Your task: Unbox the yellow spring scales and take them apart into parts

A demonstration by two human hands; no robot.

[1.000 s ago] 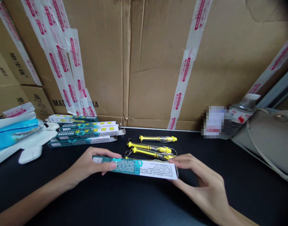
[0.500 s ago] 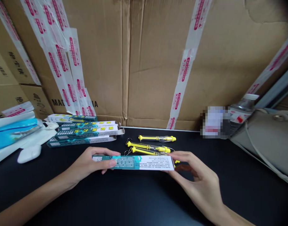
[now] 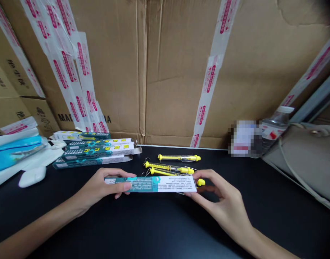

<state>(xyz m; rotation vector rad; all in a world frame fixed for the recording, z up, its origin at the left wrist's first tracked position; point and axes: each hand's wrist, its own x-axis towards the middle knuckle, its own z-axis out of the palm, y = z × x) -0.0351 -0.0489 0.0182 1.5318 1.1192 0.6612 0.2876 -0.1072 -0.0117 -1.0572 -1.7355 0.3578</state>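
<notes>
A long, slim teal-and-white carton [image 3: 170, 184] with printed text lies level across the middle of the head view. Its teal left end is pinched between thumb and fingers of my left hand [image 3: 111, 185]. At the white right end, my right hand [image 3: 218, 194] grips with thumb below and fingers above. Just behind the carton lie several yellow tubular spring scales with wire hooks: the far spring scale [image 3: 178, 158] and the middle spring scale [image 3: 168, 167] show well. Nearer ones are partly covered by the carton.
Similar cartons [image 3: 100, 146] are stacked at the back left, one with its end flap out. Beside them are a white rounded case [image 3: 32, 176] and a blue packet [image 3: 15, 149]. A plastic bottle [image 3: 275, 126] and a grey bag [image 3: 307, 154] stand right. Cardboard [image 3: 178, 72] walls the back.
Both hands still hold the carton. My right hand has shifted slightly left and closed more at its right end, and more of a yellow spring scale end shows behind it.
</notes>
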